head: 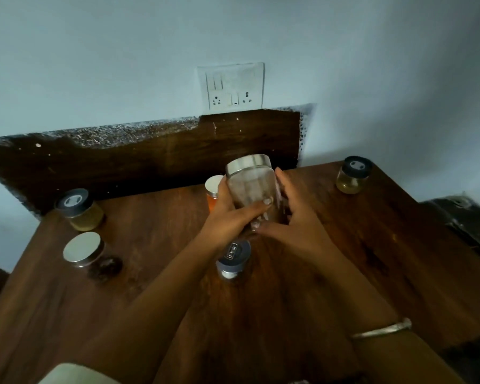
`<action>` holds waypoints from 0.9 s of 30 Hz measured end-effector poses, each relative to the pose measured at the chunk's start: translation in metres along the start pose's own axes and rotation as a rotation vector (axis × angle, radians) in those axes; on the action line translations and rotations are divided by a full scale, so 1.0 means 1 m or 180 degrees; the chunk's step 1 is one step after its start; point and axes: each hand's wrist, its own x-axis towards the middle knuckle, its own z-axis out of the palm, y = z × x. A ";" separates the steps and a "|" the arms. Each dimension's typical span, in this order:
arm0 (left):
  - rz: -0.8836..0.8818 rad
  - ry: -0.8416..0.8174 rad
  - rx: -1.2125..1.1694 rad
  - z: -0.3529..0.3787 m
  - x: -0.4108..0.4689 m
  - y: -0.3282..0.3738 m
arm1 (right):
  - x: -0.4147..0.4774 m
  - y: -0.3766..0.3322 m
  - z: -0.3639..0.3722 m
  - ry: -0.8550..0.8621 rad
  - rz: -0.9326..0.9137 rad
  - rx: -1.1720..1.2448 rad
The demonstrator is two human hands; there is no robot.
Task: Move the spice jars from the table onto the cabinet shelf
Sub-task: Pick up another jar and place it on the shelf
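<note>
- The tall jar (251, 187), clear glass with a steel lid, sits between both palms. The left hand (227, 212) wraps it from the left, and its fingers (262, 203) curl across the near face.
- The right hand (294, 217) cups the jar's right side. Its fingers lie up along the glass and its thumb crosses low at the front. Both sets of fingers are clamped on this one jar.
- The jar's long axis runs from the heels of the hands up and away, with the lid beyond the fingertips and leaning a little left. The base is hidden behind the fingers, so I cannot tell if it touches the table (344, 245); it looks lifted.
- Neither hand is nearer, since both are on the jar. Either one could likely carry it alone.
- The cabinet shelf is out of view, so the direction of the carry cannot be read.
- The other jars are apart from the fingers:
  - An orange jar (214, 189) is just behind the left knuckles.
  - A dark-lidded jar (233, 259) is under the left wrist.
  - A steel-lidded jar (83, 249) and a yellowish jar (78, 209) are well off to the left.
  - A second yellowish jar (354, 176) is well off to the right.
- The risk, as I judge it, is the left forearm brushing the dark-lidded jar beneath it as the hands withdraw.
</note>
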 end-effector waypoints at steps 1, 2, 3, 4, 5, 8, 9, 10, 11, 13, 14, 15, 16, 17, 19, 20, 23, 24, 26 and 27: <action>-0.0042 0.0014 -0.0191 -0.004 -0.001 0.004 | -0.001 -0.004 -0.001 -0.0079 0.0046 0.0149; -0.0087 -0.0022 -0.0361 -0.007 -0.002 0.006 | -0.002 -0.007 -0.003 -0.0149 0.0095 0.0294; -0.0123 -0.0084 -0.0492 -0.010 -0.003 0.008 | -0.001 -0.009 -0.004 -0.0228 0.0144 0.0398; -0.0151 -0.0149 -0.0576 -0.012 -0.005 0.009 | -0.001 -0.010 -0.004 -0.0343 0.0160 0.0428; -0.0159 -0.0202 -0.0604 -0.013 -0.006 0.009 | -0.001 -0.012 -0.004 -0.0474 0.0109 0.0401; -0.0005 -0.0259 -0.0319 -0.016 -0.009 0.007 | -0.001 -0.013 0.003 -0.0608 -0.0022 0.0354; 0.0067 -0.0283 -0.0158 -0.018 -0.009 0.007 | -0.002 -0.012 0.004 -0.0569 -0.0033 0.0339; 0.0134 -0.0327 0.0005 -0.020 -0.010 0.007 | -0.002 -0.011 0.004 -0.0511 -0.0052 0.0303; 0.0170 -0.0368 0.0142 -0.022 -0.011 0.007 | -0.001 -0.010 0.005 -0.0434 -0.0066 0.0272; 0.0138 -0.0392 0.0375 -0.026 -0.014 0.008 | 0.001 -0.011 0.007 -0.0295 -0.0026 0.0207; 0.0111 -0.0390 0.0456 -0.026 -0.014 0.009 | 0.003 -0.013 0.008 -0.0258 -0.0034 0.0142; 0.0114 -0.0390 0.0490 -0.025 -0.015 0.010 | 0.005 -0.014 0.008 -0.0247 -0.0083 0.0024; 0.0153 -0.0376 0.0477 -0.025 -0.016 0.011 | 0.006 -0.016 0.008 -0.0264 -0.0138 -0.0152; 0.0211 -0.0336 0.0403 -0.025 -0.017 0.012 | 0.007 -0.017 0.008 -0.0304 -0.0167 -0.0329; 0.0315 -0.0257 0.0196 -0.028 -0.017 0.015 | 0.008 -0.019 0.007 -0.0368 -0.0173 -0.0409; 0.0337 -0.0238 0.0156 -0.030 -0.018 0.016 | 0.008 -0.020 0.005 -0.0379 -0.0187 -0.0335; 0.0320 -0.0305 0.0108 -0.035 -0.022 0.018 | 0.006 -0.022 0.004 -0.0570 -0.0233 -0.0102; 0.0323 -0.0353 0.0098 -0.036 -0.023 0.018 | 0.006 -0.023 0.004 -0.0667 -0.0214 -0.0005; 0.0290 -0.0384 0.0151 -0.038 -0.026 0.018 | 0.005 -0.026 0.007 -0.0768 -0.0137 0.0191; 0.0280 -0.0366 0.0237 -0.040 -0.027 0.019 | 0.005 -0.027 0.009 -0.0745 -0.0144 0.0254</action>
